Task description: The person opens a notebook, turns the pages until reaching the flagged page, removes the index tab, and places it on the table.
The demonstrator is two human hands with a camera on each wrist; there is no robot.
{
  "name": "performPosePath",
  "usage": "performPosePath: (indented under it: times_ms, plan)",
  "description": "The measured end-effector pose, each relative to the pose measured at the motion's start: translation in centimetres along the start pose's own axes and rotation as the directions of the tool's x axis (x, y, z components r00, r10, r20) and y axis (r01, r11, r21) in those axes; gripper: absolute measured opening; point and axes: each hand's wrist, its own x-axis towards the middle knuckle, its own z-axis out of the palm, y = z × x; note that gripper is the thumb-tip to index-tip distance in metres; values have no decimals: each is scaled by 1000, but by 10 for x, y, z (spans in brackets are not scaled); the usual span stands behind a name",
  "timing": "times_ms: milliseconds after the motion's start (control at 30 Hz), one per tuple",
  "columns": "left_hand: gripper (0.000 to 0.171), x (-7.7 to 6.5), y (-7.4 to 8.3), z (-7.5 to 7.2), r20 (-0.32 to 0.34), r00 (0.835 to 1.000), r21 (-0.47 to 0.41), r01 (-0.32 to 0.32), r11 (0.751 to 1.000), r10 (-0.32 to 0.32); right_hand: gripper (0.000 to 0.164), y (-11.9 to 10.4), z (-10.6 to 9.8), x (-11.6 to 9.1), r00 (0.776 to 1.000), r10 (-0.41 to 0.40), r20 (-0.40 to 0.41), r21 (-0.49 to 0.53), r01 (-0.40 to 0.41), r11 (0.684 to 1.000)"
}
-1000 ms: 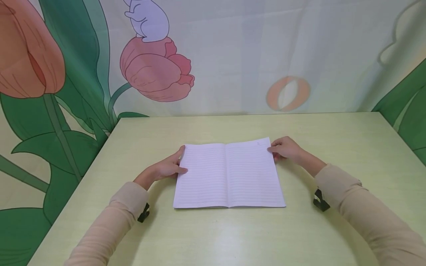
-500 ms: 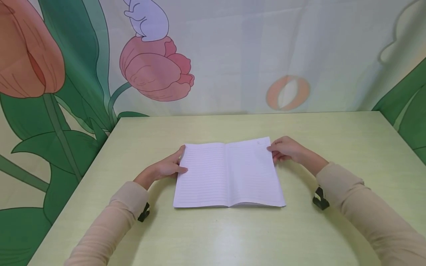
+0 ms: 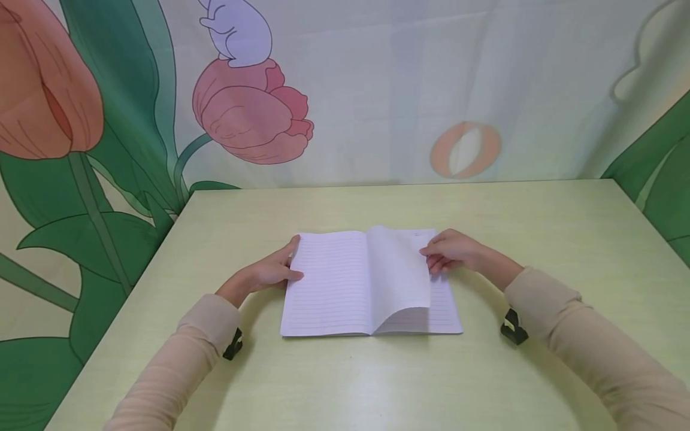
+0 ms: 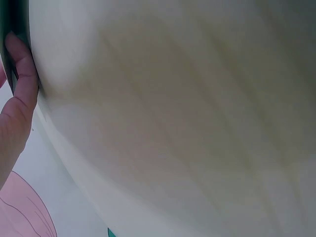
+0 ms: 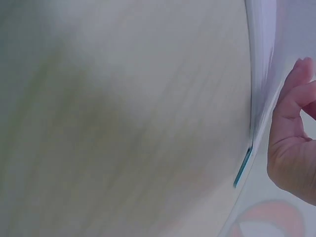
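Observation:
An open lined notebook (image 3: 329,287) lies on the table in the head view. At its left edge rests my left hand (image 3: 269,268), the thumb over the margin and the index finger near the upper corner; it grips that edge. My right hand (image 3: 455,250) pinches the outer edge of a right-hand page (image 3: 400,272) between thumb and forefinger. That page is lifted and curves up toward the middle, with another lined page (image 3: 444,311) showing beneath. In the left wrist view, fingers (image 4: 24,84) lie against the notebook's dark edge. The right wrist view catches the curled right hand (image 5: 294,138).
The pale wooden table (image 3: 345,383) reaches back to a printed curtain (image 3: 366,90) with flowers and a rabbit. Beige sleeves (image 3: 178,353) cover both forearms, and a black strap piece (image 3: 514,327) hangs under the right cuff.
My right hand has moved left and slightly toward me, lifting the right page off the one below and bending it toward the middle. The left hand has stayed put.

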Motion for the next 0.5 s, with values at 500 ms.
performPosePath:
  times_ms: [500]
  plan:
    - [74, -2, 1, 0, 19, 1000, -60, -3, 998, 4, 19, -13, 41, 9, 998, -41, -44, 91, 45, 995]
